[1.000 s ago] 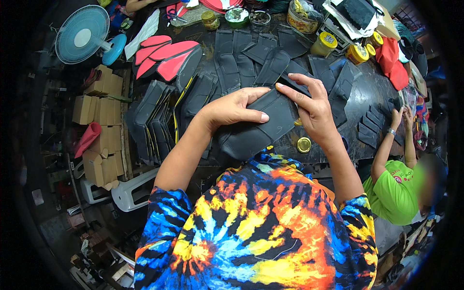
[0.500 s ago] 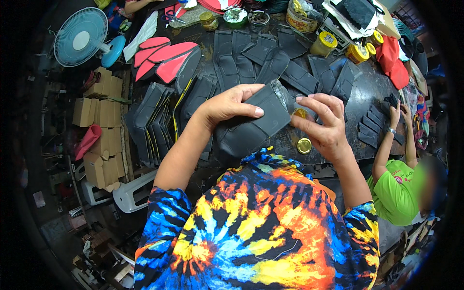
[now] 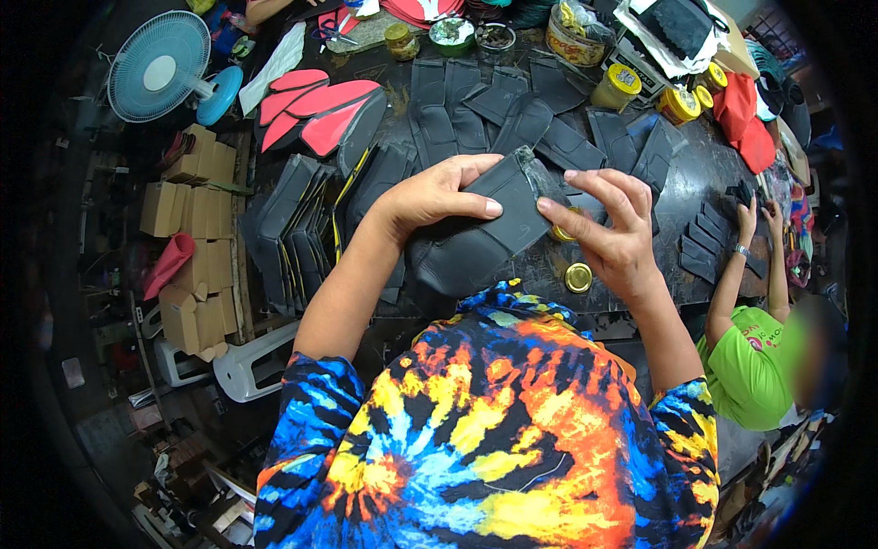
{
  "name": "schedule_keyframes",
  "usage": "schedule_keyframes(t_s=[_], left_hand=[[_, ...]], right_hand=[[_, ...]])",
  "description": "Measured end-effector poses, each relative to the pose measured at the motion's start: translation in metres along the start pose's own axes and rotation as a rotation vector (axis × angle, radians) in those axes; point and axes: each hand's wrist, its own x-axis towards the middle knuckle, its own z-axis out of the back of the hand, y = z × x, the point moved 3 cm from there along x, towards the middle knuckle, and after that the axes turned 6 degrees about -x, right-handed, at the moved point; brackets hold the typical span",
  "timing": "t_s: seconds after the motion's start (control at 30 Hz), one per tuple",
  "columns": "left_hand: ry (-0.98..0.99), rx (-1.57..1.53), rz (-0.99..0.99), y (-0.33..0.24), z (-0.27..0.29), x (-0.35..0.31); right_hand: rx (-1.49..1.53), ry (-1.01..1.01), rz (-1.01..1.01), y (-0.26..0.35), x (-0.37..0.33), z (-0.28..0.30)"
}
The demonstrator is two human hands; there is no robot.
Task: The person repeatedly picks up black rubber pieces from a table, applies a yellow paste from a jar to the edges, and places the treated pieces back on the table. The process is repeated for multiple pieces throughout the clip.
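My left hand (image 3: 434, 197) grips a folded black leather piece (image 3: 476, 245), apparently a shoe upper, with the thumb flat on top and the other fingers underneath. A shiny, wet-looking strip runs along its far right end. There my right hand (image 3: 617, 229) reaches in with fingers spread, a fingertip at the piece's edge. Nothing shows held between those fingers. Partly behind my right hand stands a small yellow-rimmed jar (image 3: 562, 234), with a round gold lid (image 3: 578, 277) lying nearer to me.
Black leather pieces (image 3: 437, 119) cover the far table, with stacks (image 3: 288, 224) at left beside pink-red sole-shaped pieces (image 3: 320, 101). Yellow-lidded jars (image 3: 622, 82) stand at the far right. A person in a green shirt (image 3: 752, 366) handles black strips at right. A blue fan (image 3: 160, 69) stands far left.
My right hand has shifted slightly left, bringing a fingertip to the leather piece's right edge. My left hand keeps its grip. The view has shifted slightly.
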Motion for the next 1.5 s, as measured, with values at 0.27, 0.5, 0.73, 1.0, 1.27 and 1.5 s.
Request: schedule_keyframes(t_s=[0.27,0.5,0.73,1.0,1.27,1.5], left_hand=[[-0.331,0.092,-0.207,-0.015,0.023,-0.018],[-0.713,-0.334,-0.780,-0.041,0.040,-0.032],[-0.453,0.254,-0.198,0.071,-0.044,-0.019],[-0.786,-0.184,-0.322,0.092,0.000,-0.026],[-0.720,-0.332,-0.264,0.099,-0.004,-0.018],[-0.692,-0.417,-0.268,0.101,-0.011,-0.025]], right_hand=[[0.513,0.057,-0.292,0.014,-0.018,0.000],[1.032,0.203,-0.715,0.051,-0.027,-0.052],[1.251,0.287,-0.738,0.006,-0.037,-0.044],[-0.055,0.456,-0.516,-0.041,-0.100,-0.052],[-0.171,0.618,-0.462,-0.045,-0.110,-0.092],[-0.123,0.230,-0.543,-0.044,-0.122,-0.073]])
